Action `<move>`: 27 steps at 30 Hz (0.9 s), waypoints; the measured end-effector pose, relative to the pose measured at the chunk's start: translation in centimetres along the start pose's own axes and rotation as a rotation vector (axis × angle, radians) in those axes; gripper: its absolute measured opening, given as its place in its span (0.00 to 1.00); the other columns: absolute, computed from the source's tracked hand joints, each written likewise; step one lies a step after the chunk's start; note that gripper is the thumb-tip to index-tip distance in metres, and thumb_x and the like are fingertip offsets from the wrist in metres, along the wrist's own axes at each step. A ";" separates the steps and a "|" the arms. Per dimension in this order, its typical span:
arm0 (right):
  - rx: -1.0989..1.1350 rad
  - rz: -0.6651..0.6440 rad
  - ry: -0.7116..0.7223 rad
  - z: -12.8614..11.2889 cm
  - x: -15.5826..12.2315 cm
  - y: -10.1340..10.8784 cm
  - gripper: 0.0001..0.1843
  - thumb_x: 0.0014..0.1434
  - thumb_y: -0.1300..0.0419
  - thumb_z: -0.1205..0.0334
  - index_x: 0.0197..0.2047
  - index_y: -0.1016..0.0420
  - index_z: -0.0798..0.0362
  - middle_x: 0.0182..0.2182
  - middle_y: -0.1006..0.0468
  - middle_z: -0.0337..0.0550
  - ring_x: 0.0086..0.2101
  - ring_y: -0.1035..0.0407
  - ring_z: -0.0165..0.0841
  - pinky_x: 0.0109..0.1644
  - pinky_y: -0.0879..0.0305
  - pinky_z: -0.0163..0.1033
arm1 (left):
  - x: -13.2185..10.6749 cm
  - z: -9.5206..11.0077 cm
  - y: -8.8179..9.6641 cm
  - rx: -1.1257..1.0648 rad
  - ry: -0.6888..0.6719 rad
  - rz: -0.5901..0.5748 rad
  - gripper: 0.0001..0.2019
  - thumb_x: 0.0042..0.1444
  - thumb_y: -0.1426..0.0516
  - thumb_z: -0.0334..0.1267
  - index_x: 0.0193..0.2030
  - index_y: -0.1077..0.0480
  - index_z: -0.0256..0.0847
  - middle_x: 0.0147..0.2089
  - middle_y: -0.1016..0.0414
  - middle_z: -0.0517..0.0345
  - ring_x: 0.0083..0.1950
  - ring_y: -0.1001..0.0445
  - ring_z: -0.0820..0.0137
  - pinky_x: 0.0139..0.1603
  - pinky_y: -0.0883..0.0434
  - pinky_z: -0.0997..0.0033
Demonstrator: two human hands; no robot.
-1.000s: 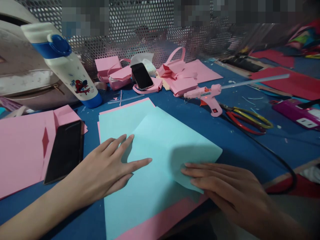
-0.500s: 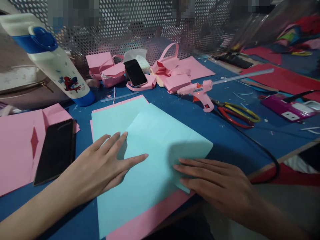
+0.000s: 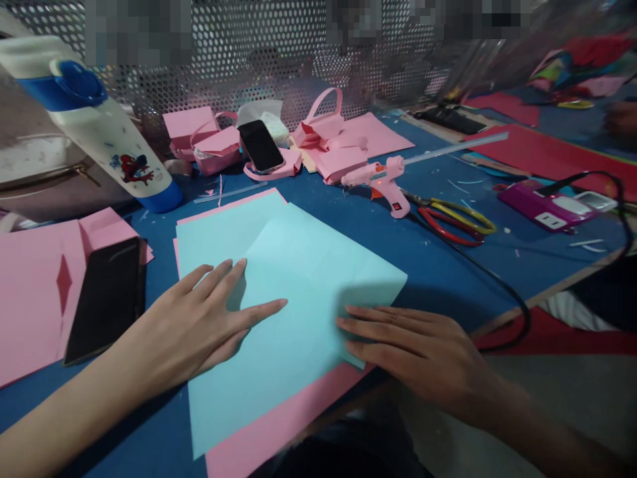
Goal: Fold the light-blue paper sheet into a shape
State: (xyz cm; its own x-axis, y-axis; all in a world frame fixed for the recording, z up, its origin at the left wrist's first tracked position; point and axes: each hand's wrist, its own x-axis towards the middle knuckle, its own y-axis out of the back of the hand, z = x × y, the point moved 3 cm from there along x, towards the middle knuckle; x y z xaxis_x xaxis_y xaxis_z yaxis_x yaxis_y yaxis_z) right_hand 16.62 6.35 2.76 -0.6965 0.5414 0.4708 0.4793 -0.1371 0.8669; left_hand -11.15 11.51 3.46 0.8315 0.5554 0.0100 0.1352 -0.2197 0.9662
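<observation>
A light blue sheet of paper [image 3: 279, 352] lies on top of pink paper [image 3: 279, 425]. Part of the blue paper is folded over, making a slanted flap [image 3: 318, 252] that points right. My left hand [image 3: 204, 325] rests on the blue sheet with its fingers spread, holding nothing. Across the flap's lower right part, my right hand [image 3: 423, 358] lies with its fingers stretched out flat. Its shadow darkens the paper there.
A pink glue gun [image 3: 381, 182] lies behind the paper, beside red-and-yellow-handled pliers [image 3: 458, 222]. Left are a phone [image 3: 107, 299] and a bottle [image 3: 109, 139]. Pink paper bags [image 3: 219, 149] and another phone [image 3: 261, 147] sit at the back; a purple power strip [image 3: 547, 206] lies right.
The whole view has shifted slightly, so most things appear farther left. Both hands stay in nearly the same places on the paper. A dark, blurred shape shows at the far right edge.
</observation>
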 end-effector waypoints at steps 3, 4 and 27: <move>-0.031 -0.007 0.016 -0.1 0.1 0.2 0.14 0.69 0.49 0.68 0.45 0.21 0.51 0.49 0.19 0.39 0.53 0.27 0.32 0.57 0.28 0.38 | 0.0 0.0 0.1 -0.015 0.002 0.015 0.37 0.62 0.44 0.33 0.72 0.55 0.64 0.67 0.39 0.43 0.62 0.34 0.44 0.54 0.32 0.43; -0.035 -0.002 0.017 -0.2 0.1 0.2 0.14 0.69 0.49 0.68 0.45 0.21 0.51 0.49 0.19 0.39 0.53 0.27 0.32 0.56 0.27 0.38 | 0.0 0.0 0.1 -0.018 0.002 0.015 0.37 0.62 0.44 0.33 0.72 0.55 0.64 0.67 0.39 0.43 0.62 0.33 0.44 0.54 0.32 0.43; -0.070 0.031 0.025 -0.4 -0.6 -0.5 0.13 0.69 0.49 0.69 0.46 0.23 0.52 0.51 0.20 0.41 0.55 0.29 0.33 0.58 0.28 0.39 | -0.1 0.0 0.0 0.032 -0.001 -0.013 0.38 0.62 0.44 0.35 0.73 0.58 0.63 0.66 0.40 0.41 0.62 0.34 0.43 0.54 0.31 0.44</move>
State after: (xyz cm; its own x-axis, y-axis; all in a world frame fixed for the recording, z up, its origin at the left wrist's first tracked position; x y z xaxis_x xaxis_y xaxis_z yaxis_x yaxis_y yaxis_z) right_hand 16.58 5.79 2.08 -0.6958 0.5149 0.5007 0.4628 -0.2118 0.8608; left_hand -11.25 11.47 3.49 0.8300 0.5577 -0.0026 0.1627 -0.2378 0.9576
